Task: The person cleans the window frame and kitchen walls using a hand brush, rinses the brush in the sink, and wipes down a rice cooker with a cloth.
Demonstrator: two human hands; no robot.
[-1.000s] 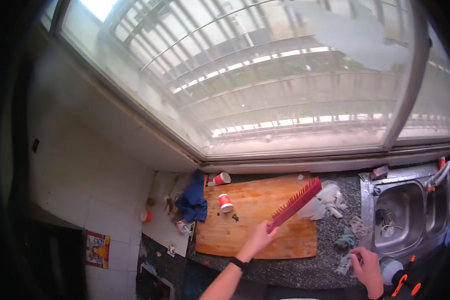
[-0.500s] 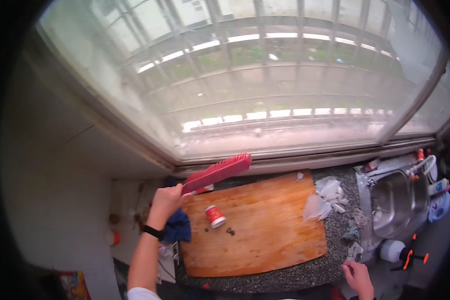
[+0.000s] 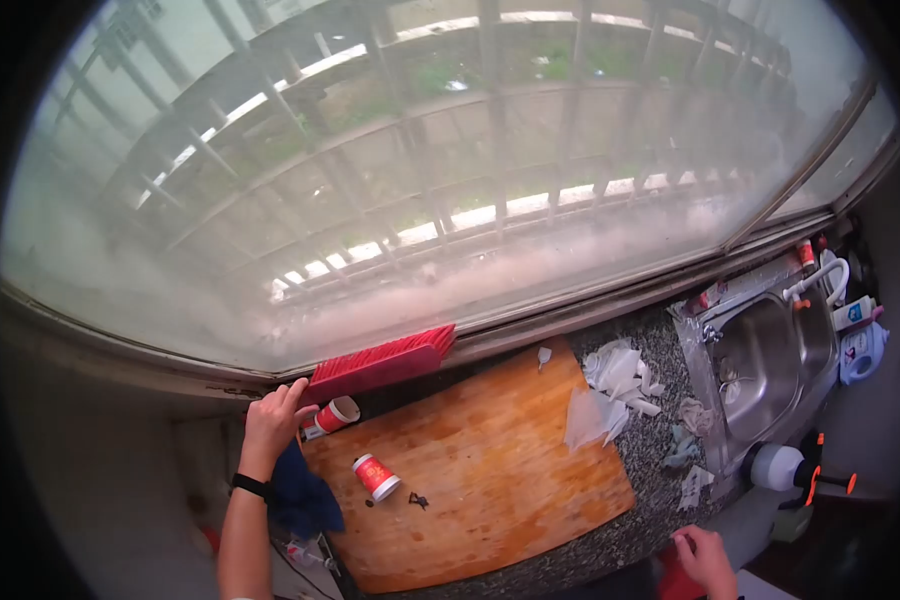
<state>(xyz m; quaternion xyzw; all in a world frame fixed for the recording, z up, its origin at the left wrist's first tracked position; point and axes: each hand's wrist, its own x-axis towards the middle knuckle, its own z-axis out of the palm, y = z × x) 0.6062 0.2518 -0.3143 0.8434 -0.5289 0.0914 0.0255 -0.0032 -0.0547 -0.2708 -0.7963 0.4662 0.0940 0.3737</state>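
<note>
My left hand [image 3: 273, 420] grips the handle end of a red brush [image 3: 382, 362] and holds it flat against the bottom of the window, bristles up along the sill. Below the brush lies a large wooden cutting board [image 3: 490, 470]. A small red and white cup [image 3: 375, 477] lies on its side on the board, and a second one [image 3: 335, 414] lies by the board's far left corner, just under my left hand. My right hand [image 3: 703, 560] rests at the counter's front edge, fingers curled, nothing visible in it.
A blue cloth [image 3: 300, 495] hangs off the board's left side. Crumpled white plastic [image 3: 615, 385] and rags lie on the speckled counter [image 3: 660, 500] right of the board. A steel sink [image 3: 770, 360] with a white tap sits at far right. Dark crumbs [image 3: 417, 499] dot the board.
My left hand swung the red brush from over the board's right side up and left to the window sill. The view tilted upward. My right hand stayed at the counter's front edge.
</note>
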